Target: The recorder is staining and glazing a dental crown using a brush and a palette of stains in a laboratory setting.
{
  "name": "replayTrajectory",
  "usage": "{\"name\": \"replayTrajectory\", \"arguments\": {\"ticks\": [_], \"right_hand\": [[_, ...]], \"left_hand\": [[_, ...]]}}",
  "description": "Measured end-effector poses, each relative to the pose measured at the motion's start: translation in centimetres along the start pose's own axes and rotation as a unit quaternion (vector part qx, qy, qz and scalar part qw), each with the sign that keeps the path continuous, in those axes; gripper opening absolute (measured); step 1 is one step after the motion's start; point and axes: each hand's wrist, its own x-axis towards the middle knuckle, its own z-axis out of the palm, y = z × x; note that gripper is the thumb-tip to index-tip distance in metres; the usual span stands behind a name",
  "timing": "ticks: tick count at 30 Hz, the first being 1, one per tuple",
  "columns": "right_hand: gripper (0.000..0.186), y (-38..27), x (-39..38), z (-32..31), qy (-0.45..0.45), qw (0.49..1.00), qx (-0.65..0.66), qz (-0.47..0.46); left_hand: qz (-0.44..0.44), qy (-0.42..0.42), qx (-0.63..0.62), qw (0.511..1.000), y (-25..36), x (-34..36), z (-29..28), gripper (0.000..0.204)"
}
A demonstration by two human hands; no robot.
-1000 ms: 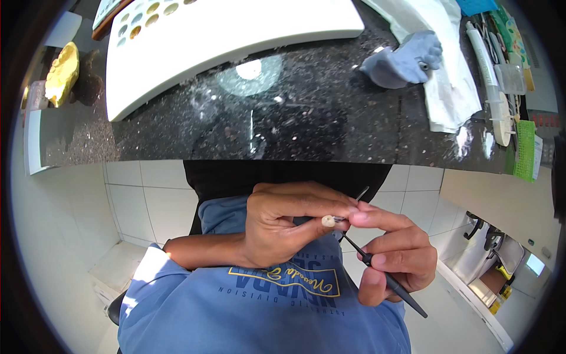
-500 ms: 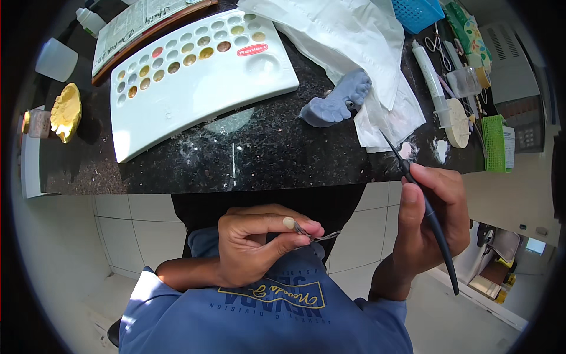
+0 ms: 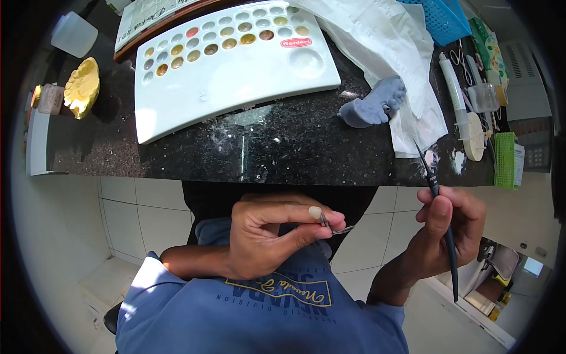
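Observation:
My left hand is closed in front of my shirt, pinching a small metal clamp or tweezers between thumb and fingers. A tiny cream-coloured tooth crown shows at the tool's end, over the index finger. On the right, my right hand grips a slim black fine-tipped brush like a pen. Its tip points up over the table's front edge, by a white tissue and a pale pinkish powdery patch. A blue-grey dental model rests partly against the tissue.
A white palette with several coloured wells covers the middle of the black countertop. At left are a yellow dental model and a small jar. A syringe, blue basket and green basket stand at right.
The whole view has shifted, so the table things and both hands appear farther right. The brush stands a little more upright. Both hands keep their grips.

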Motion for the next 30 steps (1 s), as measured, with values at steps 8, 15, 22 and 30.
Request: {"name": "replayTrajectory", "arguments": {"ticks": [8,15,22,30], "right_hand": [[0.02,0.0,-0.8,-1.3,-0.001,0.999,-0.017,-0.029],[0.042,-0.5,-0.4,-0.3,0.029,0.996,0.051,-0.065],[0.027,-3.7,1.3,0.7,-0.141,0.962,0.066,-0.225],[0.039,-7.6,1.2,0.8,-0.427,0.864,0.147,-0.223]], "left_hand": [[0.009,-0.016,0.01,1.0,0.3,0.0,-0.1,0.014],[0.019,-0.003,-0.029,0.999,0.7,-0.7,0.1,0.013],[0.001,0.004,-0.057,0.998,1.8,-1.2,-0.8,0.012],[0.034,0.023,-0.039,0.998,2.5,-2.1,-2.3,0.012]]}}
